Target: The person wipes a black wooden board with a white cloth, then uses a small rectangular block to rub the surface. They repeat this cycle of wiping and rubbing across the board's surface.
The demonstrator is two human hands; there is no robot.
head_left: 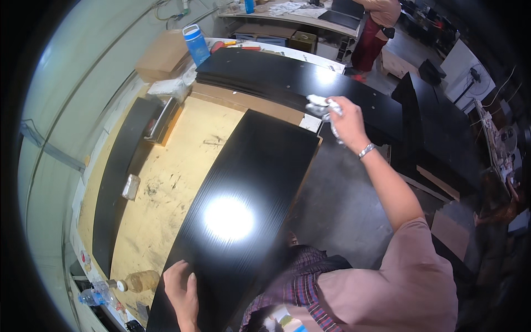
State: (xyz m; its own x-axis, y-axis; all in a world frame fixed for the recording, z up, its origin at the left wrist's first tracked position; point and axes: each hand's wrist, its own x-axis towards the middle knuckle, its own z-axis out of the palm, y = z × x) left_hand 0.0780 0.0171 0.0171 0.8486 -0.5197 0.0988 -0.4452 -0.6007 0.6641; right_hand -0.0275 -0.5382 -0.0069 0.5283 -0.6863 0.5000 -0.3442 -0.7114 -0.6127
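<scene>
A long glossy black panel (271,160) lies across the worktable in front of me, a bright lamp reflection on its surface. My left hand (181,293) is at the near left edge of this panel, its fingers bent over the edge and the thumb on top. Out beyond the panel's far right corner, my right hand (348,119) is raised and closed around a crumpled white cloth (321,105). The cloth hangs partly below the fingers, apart from the panel.
Stacked black panels (254,66) lie along the far side. A narrow curved black panel (119,177) stands left on the yellowish tabletop (160,205), near a small pale block (131,187). Bottles (138,281) stand near left; a blue bottle (196,45) stands beyond. A co-worker (376,30) is at the back.
</scene>
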